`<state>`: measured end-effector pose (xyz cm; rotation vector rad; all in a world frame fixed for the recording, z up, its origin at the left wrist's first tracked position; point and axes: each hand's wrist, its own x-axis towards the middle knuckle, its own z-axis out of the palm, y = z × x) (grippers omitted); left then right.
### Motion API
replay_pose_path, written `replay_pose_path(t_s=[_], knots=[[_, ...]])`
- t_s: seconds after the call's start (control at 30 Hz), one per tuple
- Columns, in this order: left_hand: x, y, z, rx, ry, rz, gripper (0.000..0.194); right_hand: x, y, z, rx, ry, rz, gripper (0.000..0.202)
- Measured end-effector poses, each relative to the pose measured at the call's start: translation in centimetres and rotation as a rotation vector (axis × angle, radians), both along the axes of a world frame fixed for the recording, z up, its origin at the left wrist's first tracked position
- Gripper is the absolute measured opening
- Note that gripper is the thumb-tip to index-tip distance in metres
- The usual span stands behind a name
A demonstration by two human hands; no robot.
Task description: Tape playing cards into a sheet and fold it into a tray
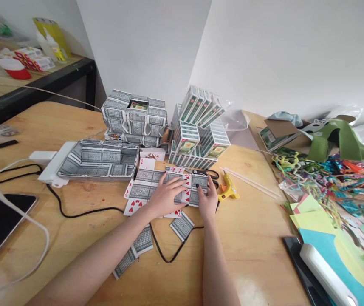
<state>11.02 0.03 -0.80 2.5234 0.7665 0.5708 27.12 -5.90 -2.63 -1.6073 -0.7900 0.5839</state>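
Observation:
A flat panel of joined playing cards (142, 192) lies on the table, mostly grey backs up, with red-suited flaps along its edges. My left hand (168, 196) rests flat on the panel, fingers spread. At the panel's right end, my right hand (207, 203) has its thumb on a playing card (200, 180) and its fingers around the outer edge. Black-handled scissors (213, 173) lie just beyond my right hand, partly hidden. Beside them is a yellow glue gun (229, 188). A loose card (182, 225) lies between my forearms.
Behind stand a card-covered box (134, 121), an open card tray (102, 158) and stacked card packs (197, 127). A black cable (165, 257) loops across the table. A phone (3, 229) lies left; glue sticks (252, 183), craft scraps (337, 182) and coloured paper (325, 242) lie right.

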Motion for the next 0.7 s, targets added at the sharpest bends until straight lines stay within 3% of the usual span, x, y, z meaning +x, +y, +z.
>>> replay_pose_path(t_s=[0.7], knots=[[0.01, -0.05, 0.01, 0.008, -0.021, -0.001, 0.042, 0.22, -0.06, 0.07, -0.016, 0.022, 0.012, 0.064]])
